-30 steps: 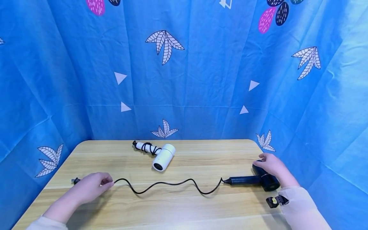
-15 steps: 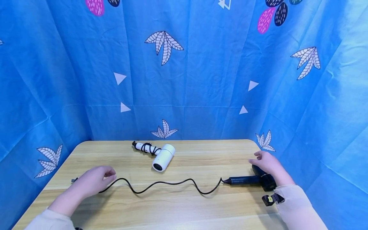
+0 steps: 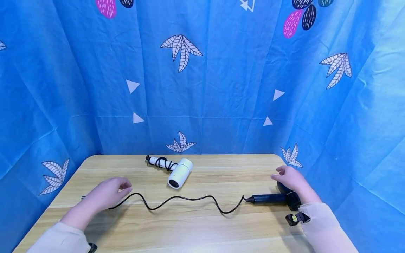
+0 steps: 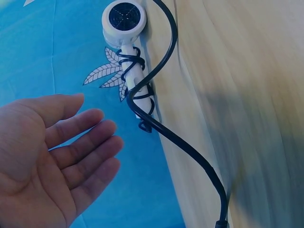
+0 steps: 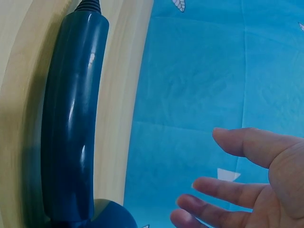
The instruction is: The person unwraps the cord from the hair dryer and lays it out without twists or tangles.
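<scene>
A black hair dryer [image 3: 268, 199] lies at the right of the table, its handle pointing left. From it a wavy black cord [image 3: 177, 199] runs across to the left, where its plug end is mostly hidden behind my left hand [image 3: 109, 192]. In the left wrist view this hand's fingers [image 4: 95, 159] are loosely bent and hold nothing, beside the cord. My right hand [image 3: 291, 178] hovers over the dryer's head and partly covers it. The right wrist view shows its fingers [image 5: 228, 190] spread with nothing between them, apart from the dryer's handle [image 5: 73, 118].
A white hair dryer [image 3: 180, 173] lies farther back on the wooden table [image 3: 202, 232], a black cord wound round its handle. A blue patterned curtain [image 3: 234, 88] hangs behind the table and along both sides.
My left hand has moved slightly right and away from me, showing more cord beneath it; the cord's left bend has shifted a little. My right hand has drifted slightly left.
</scene>
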`<act>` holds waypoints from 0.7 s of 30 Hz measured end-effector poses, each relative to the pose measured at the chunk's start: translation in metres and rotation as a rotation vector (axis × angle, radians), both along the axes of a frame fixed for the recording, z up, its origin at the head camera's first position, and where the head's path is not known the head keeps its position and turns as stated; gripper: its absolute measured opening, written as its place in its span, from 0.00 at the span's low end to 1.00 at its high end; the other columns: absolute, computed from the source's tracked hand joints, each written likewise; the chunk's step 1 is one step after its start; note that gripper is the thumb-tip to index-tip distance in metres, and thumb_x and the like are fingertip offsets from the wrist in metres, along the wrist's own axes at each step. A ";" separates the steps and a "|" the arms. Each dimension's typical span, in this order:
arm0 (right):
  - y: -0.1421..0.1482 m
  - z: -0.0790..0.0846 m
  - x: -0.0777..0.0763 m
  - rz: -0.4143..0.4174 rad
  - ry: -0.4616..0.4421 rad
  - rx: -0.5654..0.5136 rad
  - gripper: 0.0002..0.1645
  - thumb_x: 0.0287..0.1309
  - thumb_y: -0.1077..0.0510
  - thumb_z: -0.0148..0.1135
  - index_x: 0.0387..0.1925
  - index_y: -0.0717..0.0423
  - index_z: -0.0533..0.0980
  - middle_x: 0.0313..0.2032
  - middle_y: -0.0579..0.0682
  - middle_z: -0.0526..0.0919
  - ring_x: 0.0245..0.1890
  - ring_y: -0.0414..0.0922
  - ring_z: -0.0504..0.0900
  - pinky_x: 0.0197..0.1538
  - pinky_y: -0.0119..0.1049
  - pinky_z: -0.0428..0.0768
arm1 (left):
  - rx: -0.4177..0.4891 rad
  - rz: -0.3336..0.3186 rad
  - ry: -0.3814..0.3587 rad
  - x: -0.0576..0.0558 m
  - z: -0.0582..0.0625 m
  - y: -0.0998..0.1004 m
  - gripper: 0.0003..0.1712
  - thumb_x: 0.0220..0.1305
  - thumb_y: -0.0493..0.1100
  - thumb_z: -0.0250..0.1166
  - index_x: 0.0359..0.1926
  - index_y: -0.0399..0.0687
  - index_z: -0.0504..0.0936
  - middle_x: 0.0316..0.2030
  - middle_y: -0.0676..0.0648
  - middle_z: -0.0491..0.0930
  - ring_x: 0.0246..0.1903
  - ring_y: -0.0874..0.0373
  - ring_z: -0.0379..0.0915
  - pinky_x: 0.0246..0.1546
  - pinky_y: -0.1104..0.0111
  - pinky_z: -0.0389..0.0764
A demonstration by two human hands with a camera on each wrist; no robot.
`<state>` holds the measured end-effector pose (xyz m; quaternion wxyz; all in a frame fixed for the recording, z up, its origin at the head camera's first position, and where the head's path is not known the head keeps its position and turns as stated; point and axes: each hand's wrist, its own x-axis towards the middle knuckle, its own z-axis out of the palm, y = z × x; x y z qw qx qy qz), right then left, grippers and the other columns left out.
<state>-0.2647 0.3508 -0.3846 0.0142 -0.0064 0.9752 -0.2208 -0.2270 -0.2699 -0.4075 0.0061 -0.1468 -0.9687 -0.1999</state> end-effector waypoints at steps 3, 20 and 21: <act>-0.003 0.001 0.000 0.007 0.001 -0.011 0.37 0.64 0.45 0.64 0.57 0.76 0.72 0.51 0.74 0.78 0.51 0.67 0.78 0.52 0.59 0.79 | -0.001 0.000 -0.002 -0.002 0.000 0.002 0.08 0.67 0.42 0.65 0.41 0.41 0.85 0.37 0.47 0.84 0.41 0.48 0.81 0.44 0.48 0.82; -0.024 0.006 -0.005 0.048 0.005 -0.054 0.35 0.65 0.47 0.64 0.57 0.75 0.73 0.51 0.72 0.79 0.51 0.66 0.78 0.50 0.57 0.79 | 0.032 -0.057 0.067 -0.018 -0.001 0.011 0.06 0.66 0.39 0.65 0.38 0.42 0.85 0.35 0.48 0.84 0.39 0.49 0.81 0.43 0.50 0.83; -0.025 0.006 -0.005 0.051 0.007 -0.057 0.35 0.65 0.47 0.64 0.57 0.75 0.73 0.51 0.72 0.79 0.51 0.66 0.78 0.50 0.57 0.79 | 0.033 -0.061 0.067 -0.019 -0.001 0.012 0.06 0.66 0.39 0.65 0.38 0.41 0.85 0.35 0.48 0.84 0.39 0.48 0.81 0.43 0.49 0.82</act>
